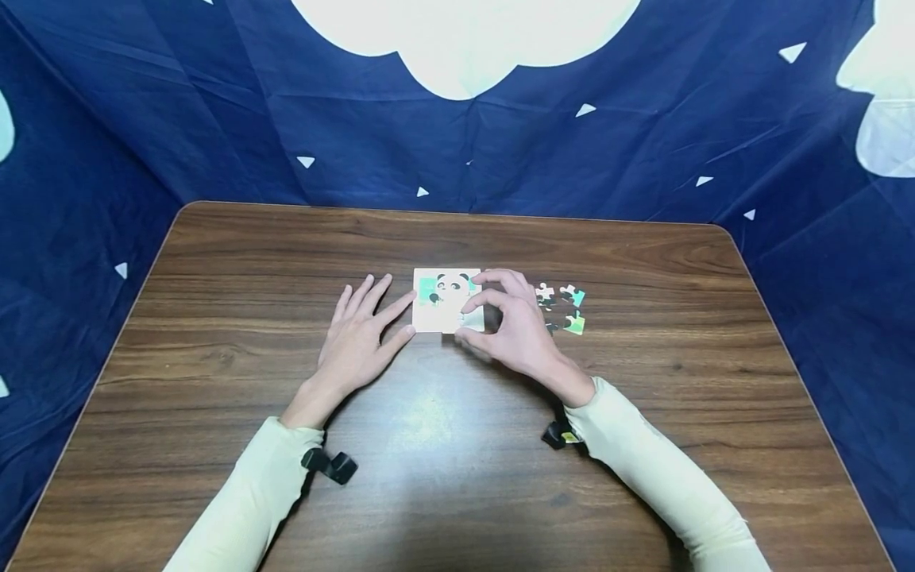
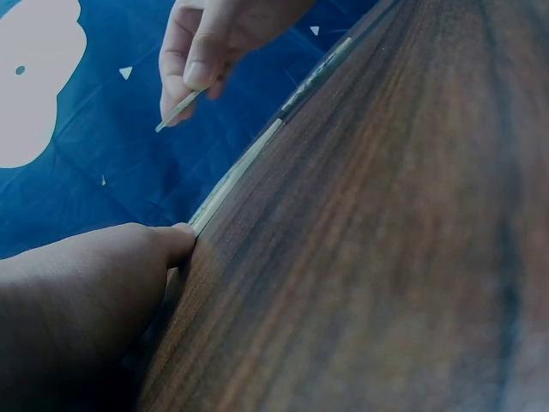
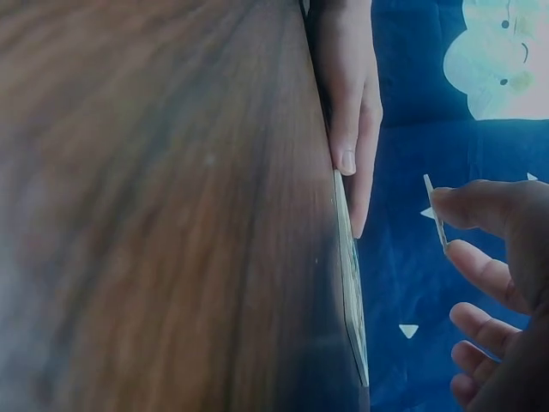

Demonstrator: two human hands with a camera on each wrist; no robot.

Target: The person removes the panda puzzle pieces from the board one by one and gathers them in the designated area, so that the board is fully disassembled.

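A small pale puzzle board (image 1: 426,325) with a panda picture lies flat on the table. Spread fingers show on my left hand (image 1: 360,338), palm down on the wood, its thumb and index fingertips right at the board's left edge. My right hand (image 1: 518,330) is over the board's right side. Between its thumb and index finger it pinches a thin puzzle piece (image 3: 436,215), seen edge-on and raised above the board in both wrist views. The other right fingers are loosely bent. The right hand hides part of the board's right edge.
Several loose puzzle pieces (image 1: 575,323) lie just right of the right hand, some partly covered by it. The brown wooden table (image 1: 214,445) ends at a blue curtain (image 1: 236,119) with white shapes. Each wrist wears a small black camera (image 1: 343,467).
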